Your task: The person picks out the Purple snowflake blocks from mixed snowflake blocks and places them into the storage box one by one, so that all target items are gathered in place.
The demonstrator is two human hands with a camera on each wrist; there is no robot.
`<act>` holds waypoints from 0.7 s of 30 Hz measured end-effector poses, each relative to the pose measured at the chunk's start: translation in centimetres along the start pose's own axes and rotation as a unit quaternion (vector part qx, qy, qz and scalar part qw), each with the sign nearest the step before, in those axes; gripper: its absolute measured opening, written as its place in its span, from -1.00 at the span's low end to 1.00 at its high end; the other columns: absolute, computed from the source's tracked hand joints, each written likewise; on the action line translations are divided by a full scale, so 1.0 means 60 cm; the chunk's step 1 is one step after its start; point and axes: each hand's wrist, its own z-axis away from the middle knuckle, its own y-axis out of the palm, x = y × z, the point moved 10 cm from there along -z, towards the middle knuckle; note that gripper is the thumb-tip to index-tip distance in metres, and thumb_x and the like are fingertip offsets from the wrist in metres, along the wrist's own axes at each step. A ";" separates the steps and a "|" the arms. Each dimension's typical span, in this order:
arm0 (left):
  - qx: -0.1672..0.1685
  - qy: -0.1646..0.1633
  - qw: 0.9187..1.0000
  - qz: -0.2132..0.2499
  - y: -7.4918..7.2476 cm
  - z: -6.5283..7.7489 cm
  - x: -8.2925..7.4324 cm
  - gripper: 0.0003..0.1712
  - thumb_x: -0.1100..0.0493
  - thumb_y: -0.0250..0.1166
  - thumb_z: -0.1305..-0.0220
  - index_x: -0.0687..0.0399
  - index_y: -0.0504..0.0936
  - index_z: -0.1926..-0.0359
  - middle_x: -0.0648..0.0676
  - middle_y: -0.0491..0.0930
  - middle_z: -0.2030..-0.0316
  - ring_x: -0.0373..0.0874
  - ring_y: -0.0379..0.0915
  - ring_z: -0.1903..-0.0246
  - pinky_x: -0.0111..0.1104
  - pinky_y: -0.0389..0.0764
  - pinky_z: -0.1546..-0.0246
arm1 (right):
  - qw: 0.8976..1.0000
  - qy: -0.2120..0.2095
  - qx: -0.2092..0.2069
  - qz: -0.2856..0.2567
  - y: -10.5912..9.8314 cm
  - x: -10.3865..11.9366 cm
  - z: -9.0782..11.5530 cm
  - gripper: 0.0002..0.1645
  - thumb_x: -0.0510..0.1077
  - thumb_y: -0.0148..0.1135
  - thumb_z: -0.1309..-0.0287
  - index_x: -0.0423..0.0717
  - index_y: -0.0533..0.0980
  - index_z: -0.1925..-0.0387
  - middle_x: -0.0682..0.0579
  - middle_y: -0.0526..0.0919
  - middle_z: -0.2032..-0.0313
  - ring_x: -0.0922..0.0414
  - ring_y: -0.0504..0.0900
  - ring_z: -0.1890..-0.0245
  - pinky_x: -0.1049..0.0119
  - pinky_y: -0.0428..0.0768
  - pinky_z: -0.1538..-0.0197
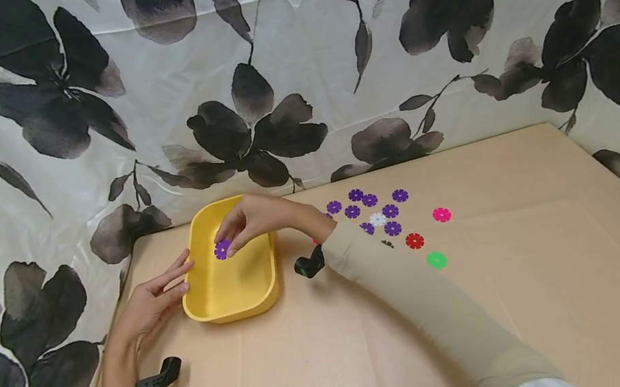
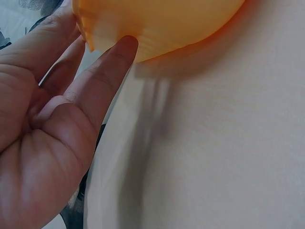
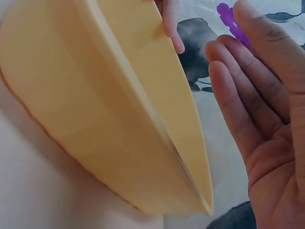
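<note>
My right hand (image 1: 255, 219) is over the yellow plastic tub (image 1: 238, 315), pinching a purple notched disc (image 1: 222, 249) between thumb and fingertips. In the right wrist view that disc (image 3: 232, 23) shows nearly edge-on, above the tub's rim. My left hand (image 1: 152, 306) is at the tub's left side, its fingers fairly straight and touching the wall. From the left wrist view, a fingertip (image 2: 126, 45) of that hand lies against the tub's outer wall (image 2: 167, 28). The tub's inner floor is partly hidden by the right hand.
Several purple discs (image 1: 390, 211) lie scattered right of the tub, around a white one (image 1: 377, 219). Pink (image 1: 441, 215), red (image 1: 415, 241) and green (image 1: 436, 260) discs lie farther right. My right forearm partly covers the group. Flower-patterned cloth (image 1: 257, 36) hangs behind the wooden table (image 1: 551, 289).
</note>
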 end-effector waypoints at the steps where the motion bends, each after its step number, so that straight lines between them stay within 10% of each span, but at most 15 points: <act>1: 0.000 -0.001 1.000 0.002 0.000 0.000 0.000 -0.32 0.18 0.27 -0.45 0.19 0.29 -0.49 -0.15 -0.04 -0.60 0.09 -0.26 -0.58 -0.56 0.50 -0.14 | 1.000 0.004 0.000 0.001 0.002 -0.002 -0.004 -0.52 -0.05 0.58 -0.05 -0.12 0.73 -0.01 0.11 0.81 0.17 0.32 0.74 0.19 0.47 0.67 0.04; 9: -0.005 -0.012 1.000 -0.002 -0.002 -0.003 0.000 -0.33 0.19 0.27 -0.46 0.16 0.29 -0.50 -0.18 -0.03 -0.60 0.10 -0.26 -0.58 -0.56 0.51 -0.13 | 0.999 0.013 0.021 -0.022 0.018 -0.015 -0.026 -0.54 -0.11 0.53 -0.10 -0.09 0.71 -0.07 0.17 0.80 0.36 0.22 0.77 0.34 0.25 0.74 0.10; 21: 0.001 -0.018 1.000 0.008 -0.008 -0.015 -0.001 -0.31 0.19 0.28 -0.44 0.16 0.28 -0.50 -0.17 -0.03 -0.60 0.08 -0.24 -0.58 -0.52 0.52 -0.14 | 0.998 0.044 0.027 -0.040 0.013 -0.032 -0.055 -0.54 -0.18 0.53 -0.09 -0.17 0.70 -0.06 0.11 0.82 0.30 0.25 0.78 0.30 0.41 0.71 0.13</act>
